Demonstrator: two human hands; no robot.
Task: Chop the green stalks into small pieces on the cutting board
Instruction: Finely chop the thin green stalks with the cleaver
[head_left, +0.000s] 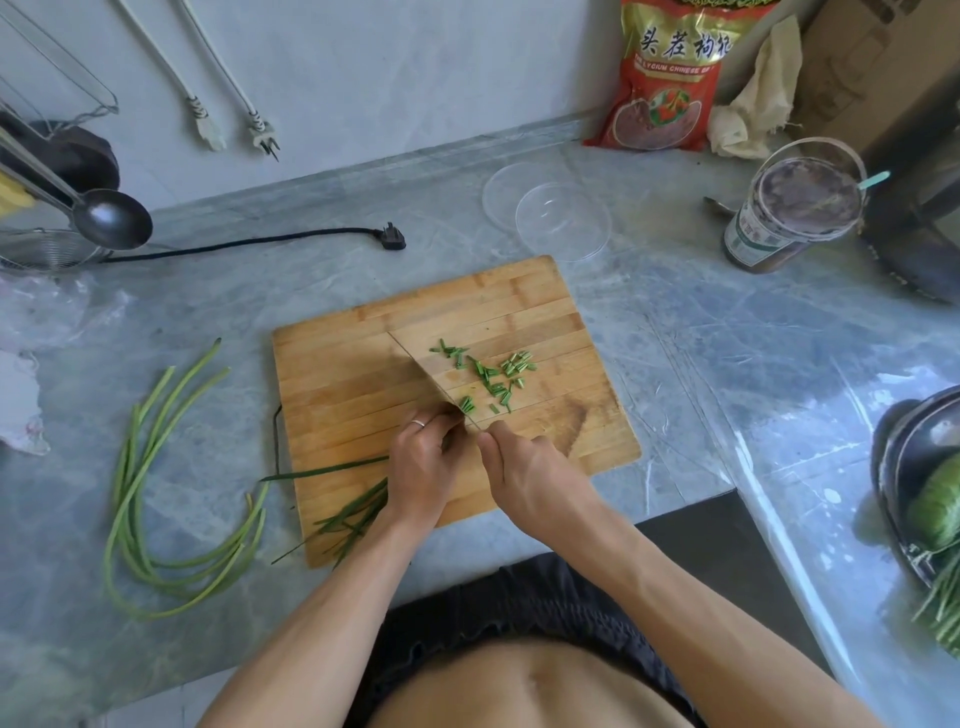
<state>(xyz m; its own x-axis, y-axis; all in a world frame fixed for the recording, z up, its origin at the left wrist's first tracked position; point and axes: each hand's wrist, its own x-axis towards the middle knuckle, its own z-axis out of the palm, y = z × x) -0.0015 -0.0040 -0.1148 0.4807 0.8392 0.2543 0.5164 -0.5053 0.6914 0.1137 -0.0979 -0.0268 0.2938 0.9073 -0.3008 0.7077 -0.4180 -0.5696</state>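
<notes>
On the cutting board (363, 374), the left hand (423, 467) curled its grip over the green stalks (353, 514) while the right hand (524, 475) clamped the knife (431, 376) beside the cut pieces (491, 376).

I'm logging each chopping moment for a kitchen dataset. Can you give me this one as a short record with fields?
surface: wooden cutting board on a grey marble counter
left hand: left hand holds a bunch of green stalks on the board
right hand: right hand grips the knife, blade running away from the person
cut so far: small green pieces scattered right of the blade
waiting: uncut stalks on the counter, left of the board
</notes>
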